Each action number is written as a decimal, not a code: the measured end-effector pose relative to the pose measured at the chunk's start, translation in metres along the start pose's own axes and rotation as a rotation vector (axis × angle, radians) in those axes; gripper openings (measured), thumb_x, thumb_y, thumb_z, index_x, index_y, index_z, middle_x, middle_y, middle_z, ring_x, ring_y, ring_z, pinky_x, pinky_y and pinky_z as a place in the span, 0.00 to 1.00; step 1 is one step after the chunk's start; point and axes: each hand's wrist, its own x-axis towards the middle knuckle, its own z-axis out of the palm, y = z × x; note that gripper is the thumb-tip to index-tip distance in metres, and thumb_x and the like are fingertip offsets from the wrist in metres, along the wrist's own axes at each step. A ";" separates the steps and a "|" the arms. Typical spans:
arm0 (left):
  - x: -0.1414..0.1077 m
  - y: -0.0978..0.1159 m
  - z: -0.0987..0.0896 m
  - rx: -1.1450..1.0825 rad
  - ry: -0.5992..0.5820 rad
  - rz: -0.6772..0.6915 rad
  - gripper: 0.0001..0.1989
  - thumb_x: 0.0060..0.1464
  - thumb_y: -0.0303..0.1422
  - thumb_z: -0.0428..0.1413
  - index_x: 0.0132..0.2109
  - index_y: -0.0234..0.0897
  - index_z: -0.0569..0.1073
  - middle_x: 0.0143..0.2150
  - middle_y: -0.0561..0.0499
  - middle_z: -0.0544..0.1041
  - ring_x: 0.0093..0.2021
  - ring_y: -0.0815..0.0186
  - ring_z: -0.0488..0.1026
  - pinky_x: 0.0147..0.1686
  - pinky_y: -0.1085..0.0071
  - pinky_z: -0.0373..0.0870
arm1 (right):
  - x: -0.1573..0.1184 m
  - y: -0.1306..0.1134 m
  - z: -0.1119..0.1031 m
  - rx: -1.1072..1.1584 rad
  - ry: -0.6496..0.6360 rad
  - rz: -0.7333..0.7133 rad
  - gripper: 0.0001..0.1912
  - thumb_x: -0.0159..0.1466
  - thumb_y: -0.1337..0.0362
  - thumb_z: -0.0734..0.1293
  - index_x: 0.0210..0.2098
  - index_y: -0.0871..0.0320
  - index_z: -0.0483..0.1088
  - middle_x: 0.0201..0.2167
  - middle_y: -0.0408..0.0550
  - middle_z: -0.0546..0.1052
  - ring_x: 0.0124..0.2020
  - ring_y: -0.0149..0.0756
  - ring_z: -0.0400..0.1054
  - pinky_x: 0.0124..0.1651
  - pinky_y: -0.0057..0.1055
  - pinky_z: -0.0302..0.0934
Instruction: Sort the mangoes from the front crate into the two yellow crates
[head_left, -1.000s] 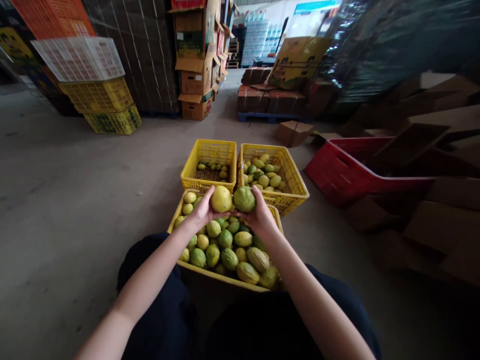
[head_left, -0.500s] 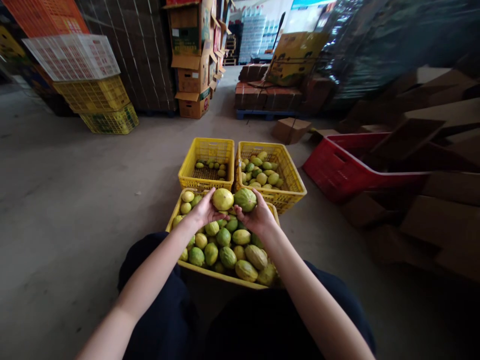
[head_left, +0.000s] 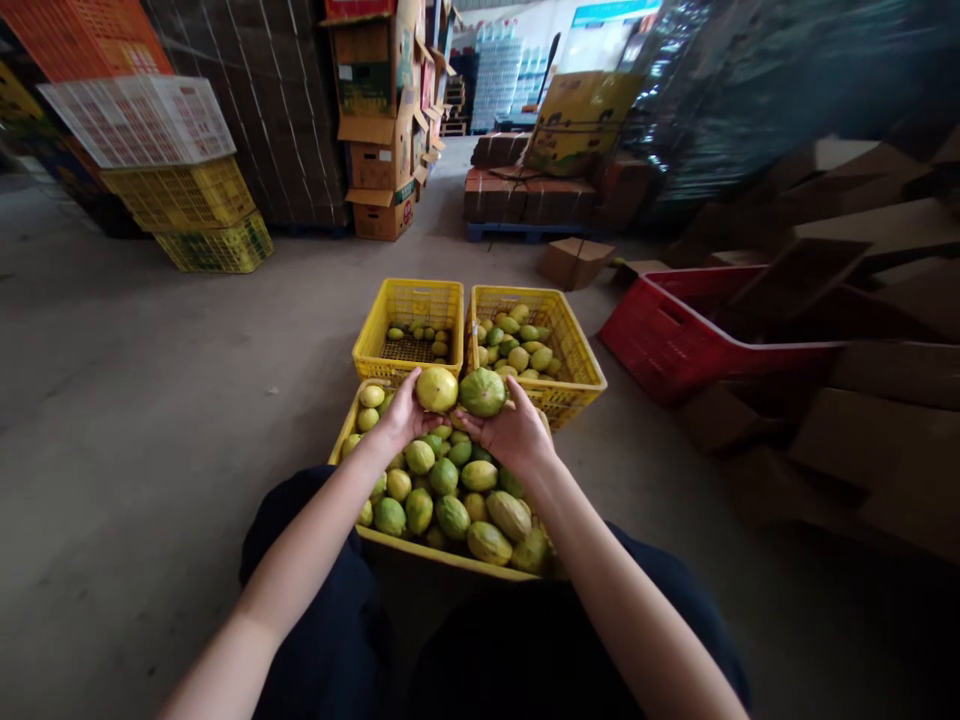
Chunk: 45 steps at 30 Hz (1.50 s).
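My left hand [head_left: 407,417] is closed round a smooth yellow fruit [head_left: 436,389]. In my right hand [head_left: 516,428] lies a green fruit with paler ribs [head_left: 482,392], fingers beneath it and thumb at its right side. The two fruits are side by side, close together, above the near yellow crate [head_left: 450,557]. That crate is full of round and oval fruits [head_left: 452,517], yellow to green; my hands hide some at its far side. The far right yellow crate [head_left: 574,340] holds many similar fruits, while several lie in the far left yellow crate [head_left: 367,340].
A red crate [head_left: 652,345] stands to the right among loose cardboard [head_left: 885,430]. Stacked crates [head_left: 180,190] are at the far left. Beyond, there are stacked boxes [head_left: 375,165], a blue pallet [head_left: 525,232] with bundles, and a small carton [head_left: 576,262] on the floor.
My right hand has turned its green fruit a little, and its fingers now lie flatter beneath it. Both fruits are raised slightly. The whole view has shifted a little.
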 end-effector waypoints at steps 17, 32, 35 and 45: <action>-0.002 0.006 -0.007 -0.058 0.005 0.060 0.28 0.68 0.47 0.44 0.58 0.28 0.72 0.32 0.43 0.80 0.20 0.68 0.70 0.19 0.74 0.69 | -0.004 0.006 0.013 -0.080 -0.056 0.025 0.21 0.73 0.52 0.53 0.47 0.58 0.71 0.27 0.49 0.81 0.27 0.40 0.77 0.29 0.35 0.73; -0.022 0.003 -0.013 0.290 -0.052 0.832 0.36 0.23 0.18 0.73 0.44 0.41 0.73 0.56 0.47 0.73 0.52 0.58 0.73 0.41 0.76 0.72 | -0.011 0.006 0.003 -0.743 0.047 -0.920 0.26 0.44 0.77 0.79 0.40 0.49 0.76 0.53 0.42 0.74 0.62 0.40 0.63 0.52 0.25 0.68; -0.020 0.004 -0.016 0.284 -0.046 0.810 0.35 0.25 0.19 0.74 0.45 0.41 0.73 0.55 0.47 0.74 0.50 0.59 0.74 0.40 0.76 0.71 | -0.013 0.008 0.006 -0.678 0.033 -0.889 0.26 0.44 0.78 0.78 0.39 0.50 0.75 0.53 0.44 0.74 0.62 0.43 0.63 0.53 0.30 0.68; -0.021 0.002 -0.012 -0.151 -0.072 0.352 0.19 0.57 0.41 0.59 0.52 0.35 0.75 0.36 0.46 0.81 0.31 0.63 0.78 0.28 0.73 0.73 | -0.009 0.007 0.014 -0.052 -0.019 -0.397 0.04 0.60 0.64 0.67 0.35 0.54 0.72 0.32 0.43 0.80 0.30 0.35 0.73 0.26 0.27 0.67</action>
